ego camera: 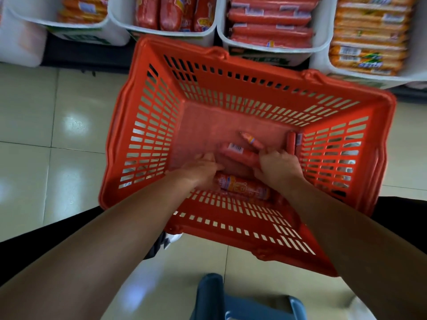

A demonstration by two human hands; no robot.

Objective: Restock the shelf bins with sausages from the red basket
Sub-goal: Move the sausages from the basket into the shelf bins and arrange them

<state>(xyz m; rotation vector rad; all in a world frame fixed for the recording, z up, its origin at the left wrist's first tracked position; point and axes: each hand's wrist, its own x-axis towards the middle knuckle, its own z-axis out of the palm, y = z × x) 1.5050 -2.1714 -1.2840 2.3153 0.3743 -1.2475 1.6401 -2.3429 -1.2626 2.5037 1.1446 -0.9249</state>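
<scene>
Sausages lie few and loose on the bottom of the red basket, which stands on the floor just before the white shelf bins. I judge them light, firm in the body but a little springy, with a smooth plastic skin that can slip. It is better to take one around the middle, not at the narrow clipped end.

The left hand is down among them, with the palm over the pale sausages. Its fingers point to the right and touch the pile, but blur hides whether they close on anything; I cannot tell.

Between the hands lies the long sausage with a barcode label, and nearer to the person the printed sausage, against the near wall. A small sausage lies behind, apart.

The right hand holds the right end of the long sausage, fingers curled together over it. One more thin sausage lies along the right wall, near this hand.
</scene>
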